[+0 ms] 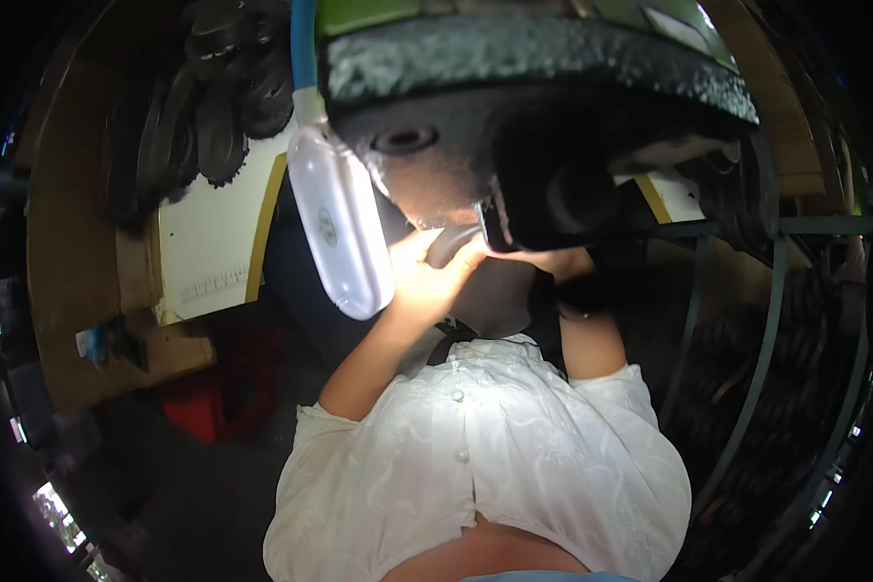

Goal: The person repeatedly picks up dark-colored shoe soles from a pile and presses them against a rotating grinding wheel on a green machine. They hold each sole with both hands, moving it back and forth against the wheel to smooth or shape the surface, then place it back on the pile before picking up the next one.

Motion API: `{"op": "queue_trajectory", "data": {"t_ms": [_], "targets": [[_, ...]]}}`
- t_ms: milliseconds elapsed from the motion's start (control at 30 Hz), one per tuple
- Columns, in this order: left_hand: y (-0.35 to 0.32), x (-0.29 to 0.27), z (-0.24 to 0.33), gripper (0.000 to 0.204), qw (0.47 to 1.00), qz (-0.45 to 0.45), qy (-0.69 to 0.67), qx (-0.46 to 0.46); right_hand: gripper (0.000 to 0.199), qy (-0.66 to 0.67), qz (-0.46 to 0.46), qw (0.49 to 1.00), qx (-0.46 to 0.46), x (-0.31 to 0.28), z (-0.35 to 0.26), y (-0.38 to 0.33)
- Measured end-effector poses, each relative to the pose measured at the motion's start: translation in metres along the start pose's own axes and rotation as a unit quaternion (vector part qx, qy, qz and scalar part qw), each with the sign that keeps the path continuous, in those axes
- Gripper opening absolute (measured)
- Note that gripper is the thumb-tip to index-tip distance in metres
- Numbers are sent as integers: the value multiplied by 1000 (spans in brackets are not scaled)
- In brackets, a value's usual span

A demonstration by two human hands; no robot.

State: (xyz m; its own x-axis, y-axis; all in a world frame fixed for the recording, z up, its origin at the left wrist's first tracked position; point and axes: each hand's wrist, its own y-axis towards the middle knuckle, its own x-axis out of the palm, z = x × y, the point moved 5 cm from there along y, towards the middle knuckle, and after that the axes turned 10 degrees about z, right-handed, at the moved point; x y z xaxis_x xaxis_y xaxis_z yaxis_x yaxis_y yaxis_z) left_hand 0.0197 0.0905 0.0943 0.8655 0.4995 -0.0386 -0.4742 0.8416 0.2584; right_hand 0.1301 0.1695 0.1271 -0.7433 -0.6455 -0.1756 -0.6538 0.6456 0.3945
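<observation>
While lamp-lit, dark rounded part (453, 244) between hands.

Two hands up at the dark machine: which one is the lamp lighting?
The left hand, beside the white lamp, glows bright against the dark machine. The right hand sits in shadow under the machine's black round part.

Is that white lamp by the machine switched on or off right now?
On. The white lamp throws bright light on the left hand and on the dark machine just beside it, while everything else is dim.
</observation>
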Motion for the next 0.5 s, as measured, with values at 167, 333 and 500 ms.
{"op": "queue_trajectory", "data": {"t_ms": [167, 333, 500], "targets": [[-15, -2, -9, 26, 993, 52, -87, -59, 32, -4, -148, 929, 338, -33, 67, -103], [-29, -6, -19, 23, 981, 43, -156, -110, 36, 127, 128, 911, 372, -122, 54, -144], [-40, -12, -26, 26, 977, 48, -158, -137, 41, 193, 368, 892, 176, -164, 38, -112]]}}
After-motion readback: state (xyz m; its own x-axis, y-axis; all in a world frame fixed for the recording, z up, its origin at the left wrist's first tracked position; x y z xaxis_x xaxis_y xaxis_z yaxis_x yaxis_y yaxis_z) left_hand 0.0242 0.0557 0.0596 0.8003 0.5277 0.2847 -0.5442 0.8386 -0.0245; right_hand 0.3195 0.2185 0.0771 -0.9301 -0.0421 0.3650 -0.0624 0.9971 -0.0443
